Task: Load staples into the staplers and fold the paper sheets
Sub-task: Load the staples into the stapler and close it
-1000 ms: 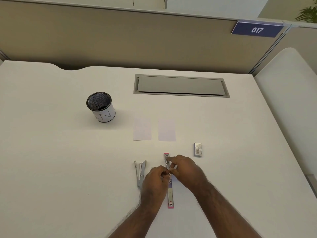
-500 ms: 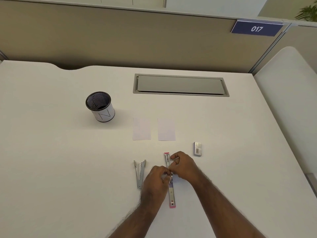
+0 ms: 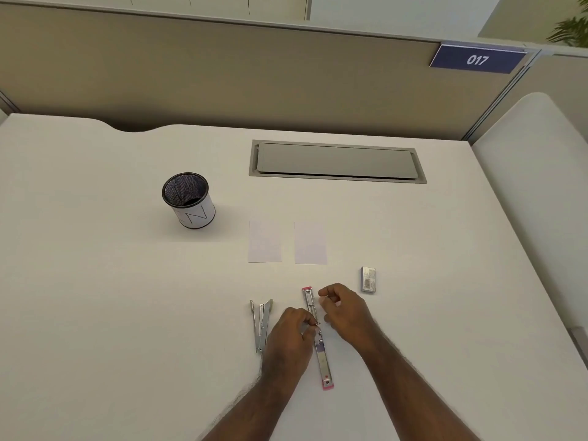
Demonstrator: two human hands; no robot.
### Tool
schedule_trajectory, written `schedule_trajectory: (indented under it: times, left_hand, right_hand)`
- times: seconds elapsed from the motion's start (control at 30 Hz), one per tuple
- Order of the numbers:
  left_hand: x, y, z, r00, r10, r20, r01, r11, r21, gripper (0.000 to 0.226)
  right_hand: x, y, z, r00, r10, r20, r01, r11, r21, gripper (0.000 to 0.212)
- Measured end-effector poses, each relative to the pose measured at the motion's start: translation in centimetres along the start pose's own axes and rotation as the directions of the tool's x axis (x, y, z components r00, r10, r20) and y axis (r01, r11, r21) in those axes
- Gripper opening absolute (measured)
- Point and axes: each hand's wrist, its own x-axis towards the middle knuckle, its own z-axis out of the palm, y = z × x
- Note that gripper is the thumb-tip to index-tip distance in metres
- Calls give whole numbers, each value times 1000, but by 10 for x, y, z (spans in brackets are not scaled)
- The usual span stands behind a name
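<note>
- Head view: left hand (image 3: 291, 327) pinches pink stapler (image 3: 318, 338) hinge; right hand (image 3: 342, 310) curled beside it, contents unclear.
- Step: loading staples. Next: seat strip, close.

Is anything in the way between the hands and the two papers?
Only the pink stapler, opened flat, lies under the left hand and right hand. Beyond it the desk is bare up to the paper sheets.

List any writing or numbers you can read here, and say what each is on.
"017": white digits on the blue sign fixed to the partition.
"N": a thin letter on the white band of the mesh pen cup.
Small box: printed label with a barcode, too small to read.
</note>
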Motion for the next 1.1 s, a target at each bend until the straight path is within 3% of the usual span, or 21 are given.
schedule_trajectory:
  times: [0.1,0.23,0.5,0.77,1.1]
  left_hand:
    - [2,0,1,1000,-15,-12,14,1000,-15,7]
    - [1,-2,2,999,-7,-38,6,1000,-18,6]
    - [2,-2,3,998,-32,-58,29,998,-50,6]
    - [5,-4,4,996,-51,-79,45,996,-71,8]
    - [7,-13,11,982,-160,-95,146,979,-143,41]
  right_hand:
    - [-13,6,-16,992,-82,98,85,996,-31,29]
    - [-28,12,-23,965,-179,193,200,975,-94,21]
    - [-24,13,-4,955,-269,126,294,912,-285,9]
    - [-21,14,9,932,-352,85,349,812,-468,15]
    - [-8,0,12,942,-323,89,320,792,-519,24]
